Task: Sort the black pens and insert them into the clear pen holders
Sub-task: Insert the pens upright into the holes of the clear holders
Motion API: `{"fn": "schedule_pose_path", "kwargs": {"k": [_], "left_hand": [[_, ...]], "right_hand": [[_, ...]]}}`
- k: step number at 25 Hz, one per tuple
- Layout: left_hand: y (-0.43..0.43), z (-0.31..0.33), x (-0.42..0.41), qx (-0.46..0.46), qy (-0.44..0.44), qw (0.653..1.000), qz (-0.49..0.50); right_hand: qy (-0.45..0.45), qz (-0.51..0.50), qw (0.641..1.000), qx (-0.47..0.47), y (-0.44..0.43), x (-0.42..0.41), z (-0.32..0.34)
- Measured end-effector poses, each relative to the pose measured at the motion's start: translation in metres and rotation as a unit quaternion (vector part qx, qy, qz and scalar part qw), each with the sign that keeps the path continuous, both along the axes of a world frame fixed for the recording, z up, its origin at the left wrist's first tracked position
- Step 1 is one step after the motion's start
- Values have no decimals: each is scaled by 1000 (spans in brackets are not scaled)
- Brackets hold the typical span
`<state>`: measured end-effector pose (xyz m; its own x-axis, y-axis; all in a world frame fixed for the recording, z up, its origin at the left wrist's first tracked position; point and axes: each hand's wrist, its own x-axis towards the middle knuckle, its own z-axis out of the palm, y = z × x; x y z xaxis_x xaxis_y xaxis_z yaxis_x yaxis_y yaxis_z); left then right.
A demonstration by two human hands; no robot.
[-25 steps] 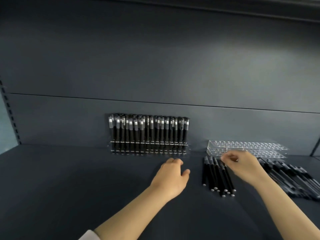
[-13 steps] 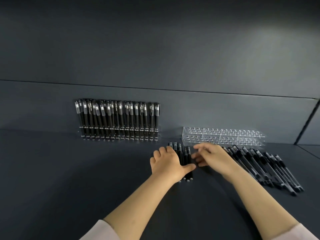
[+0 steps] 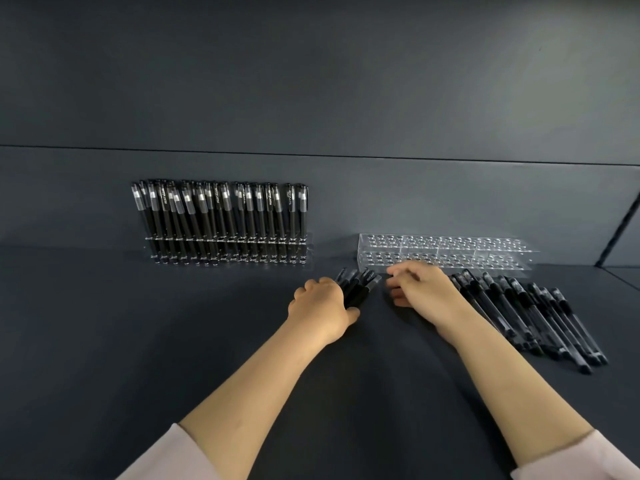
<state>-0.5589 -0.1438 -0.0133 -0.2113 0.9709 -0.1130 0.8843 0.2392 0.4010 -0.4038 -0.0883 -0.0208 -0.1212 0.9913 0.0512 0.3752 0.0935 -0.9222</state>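
The left hand point(image 3: 320, 303) is curling tight around a small bundle of black pens point(image 3: 358, 287), just in front of the near left corner of the empty clear pen holder point(image 3: 450, 244). The bundle's long axis is slanting, its free ends pointing up and across toward that corner and stopping just short of it. The right hand point(image 3: 424, 291) is hovering directly in front of the holder's near wall with its fingers loosely bent and gripping nothing I can see, the fingertips close to the bundle's ends. Both hands are near the holder, the right one nearer to its holes.

To my eye the next move is standing a pen upright and carrying it over the near wall into a hole. There is open counter point(image 3: 138, 341) in front of the holder for turning the bundle. Right of the hands, also in front of the holder, loose black pens point(image 3: 530, 313) are lying in a fanned row. Well to the holder's left, the full pen holder point(image 3: 225, 252) is standing clear of the path.
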Motion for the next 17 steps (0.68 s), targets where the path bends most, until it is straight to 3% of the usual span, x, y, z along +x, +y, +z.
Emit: {"fn": "schedule_pose_path", "kwargs": {"k": [6,11,17], "left_hand": [[-4,2,6,22,29,999,-13],[-5,15,0,-7,-15,999,-31],[-10,21,-34,-16,-87,996,-18]], "right_hand": [[-20,8,999,24,-3,-2,1],[-28,55,997,35,-6,-8,-1],[47,86,995,-13,-16,-19,8]]}}
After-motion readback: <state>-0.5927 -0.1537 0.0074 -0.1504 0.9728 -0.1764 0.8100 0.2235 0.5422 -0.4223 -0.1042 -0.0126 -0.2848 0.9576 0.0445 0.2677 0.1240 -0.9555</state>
